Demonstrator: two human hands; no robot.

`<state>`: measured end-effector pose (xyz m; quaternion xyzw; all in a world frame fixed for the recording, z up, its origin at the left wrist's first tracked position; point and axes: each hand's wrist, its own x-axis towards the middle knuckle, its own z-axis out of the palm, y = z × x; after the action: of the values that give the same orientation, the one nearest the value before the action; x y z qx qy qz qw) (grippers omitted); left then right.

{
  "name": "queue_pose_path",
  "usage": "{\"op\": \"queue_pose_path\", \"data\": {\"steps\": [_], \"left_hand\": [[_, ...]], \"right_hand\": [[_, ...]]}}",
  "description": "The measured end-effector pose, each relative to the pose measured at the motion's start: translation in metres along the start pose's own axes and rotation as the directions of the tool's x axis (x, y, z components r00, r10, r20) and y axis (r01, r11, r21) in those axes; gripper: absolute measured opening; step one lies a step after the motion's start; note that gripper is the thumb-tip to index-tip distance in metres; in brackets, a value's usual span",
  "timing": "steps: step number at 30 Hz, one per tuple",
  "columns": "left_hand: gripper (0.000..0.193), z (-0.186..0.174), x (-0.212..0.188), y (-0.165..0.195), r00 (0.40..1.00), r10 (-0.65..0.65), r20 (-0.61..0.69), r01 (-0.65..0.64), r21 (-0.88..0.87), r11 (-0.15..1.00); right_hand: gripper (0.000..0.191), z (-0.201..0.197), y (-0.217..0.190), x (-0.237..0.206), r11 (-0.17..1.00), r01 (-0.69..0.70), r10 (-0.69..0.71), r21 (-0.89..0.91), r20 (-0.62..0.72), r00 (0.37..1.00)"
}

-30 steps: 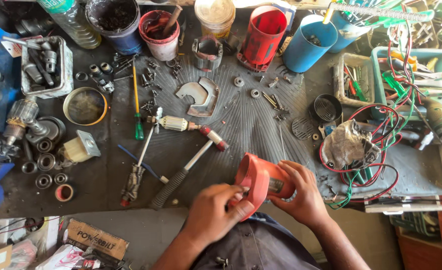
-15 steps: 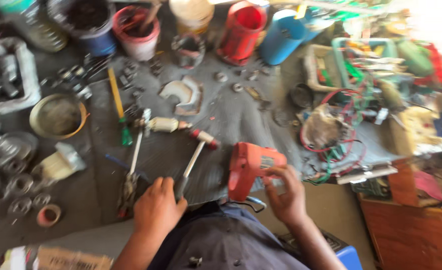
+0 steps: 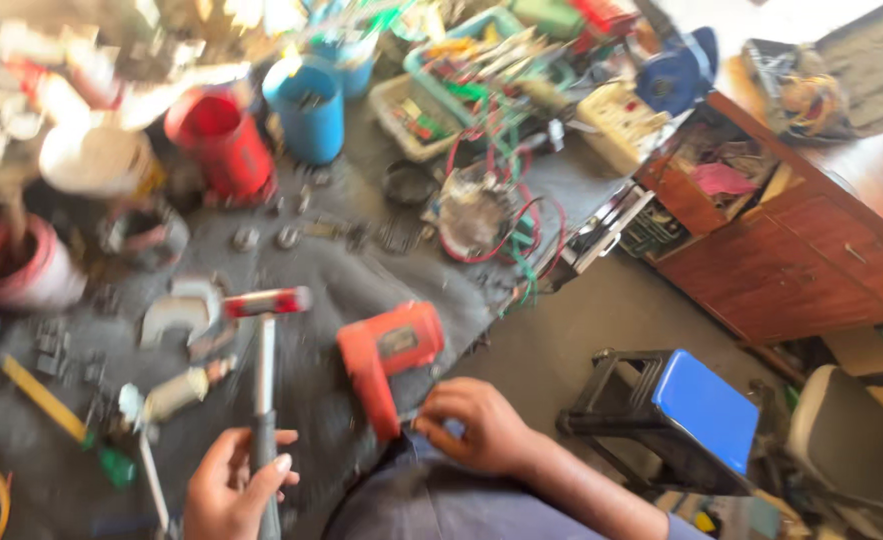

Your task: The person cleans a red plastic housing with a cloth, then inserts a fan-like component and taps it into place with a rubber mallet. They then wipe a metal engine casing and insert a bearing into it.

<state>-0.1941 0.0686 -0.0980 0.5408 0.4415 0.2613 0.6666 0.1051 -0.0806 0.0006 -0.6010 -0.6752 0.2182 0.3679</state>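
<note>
Your left hand (image 3: 233,480) has its grip closed round the hammer (image 3: 264,380) handle, head raised just left of the orange drill (image 3: 386,355), which lies on the counter (image 3: 291,280) while your right hand (image 3: 473,425) rests half-curled, holding nothing, against its base, probably steadying it.

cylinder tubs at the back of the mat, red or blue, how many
2: a red tub and a blue tub side by side, blue on the right. The picture is blurred, so others may go unseen.

Dark mat (image 3: 311,290) w/ orange drill (image 3: 391,355), cups, loose parts.
</note>
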Motion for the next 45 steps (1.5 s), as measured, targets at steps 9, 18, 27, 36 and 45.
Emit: {"op": "queue_pose_path", "data": {"steps": [9,18,27,36,45], "left_hand": [[0.05,0.117,0.033,0.107,0.792,0.503,0.345,-0.581,0.175,0.795],[0.045,0.344,0.099,0.075,0.864,0.287,0.413,-0.408,0.24,0.881],[0.043,0.457,0.156,0.091,0.84,0.354,0.412,-0.52,0.423,0.742],[0.027,0.42,0.145,0.087,0.904,0.404,0.139,-0.414,0.518,0.749],[0.024,0.405,0.115,0.075,0.952,0.301,-0.049,-0.228,0.54,0.81]], "right_hand": [[0.033,-0.05,0.044,-0.025,0.876,-0.154,0.066,0.456,0.203,0.977],[0.071,-0.127,0.133,-0.054,0.642,-0.332,0.21,0.691,0.258,0.943],[0.054,-0.213,0.258,-0.07,0.226,-0.562,0.404,0.796,0.449,0.797],[0.076,-0.289,0.382,-0.014,0.037,-0.626,0.269,0.779,0.596,0.757],[0.055,-0.292,0.409,-0.008,0.061,-0.702,0.341,0.71,0.646,0.683]]}}
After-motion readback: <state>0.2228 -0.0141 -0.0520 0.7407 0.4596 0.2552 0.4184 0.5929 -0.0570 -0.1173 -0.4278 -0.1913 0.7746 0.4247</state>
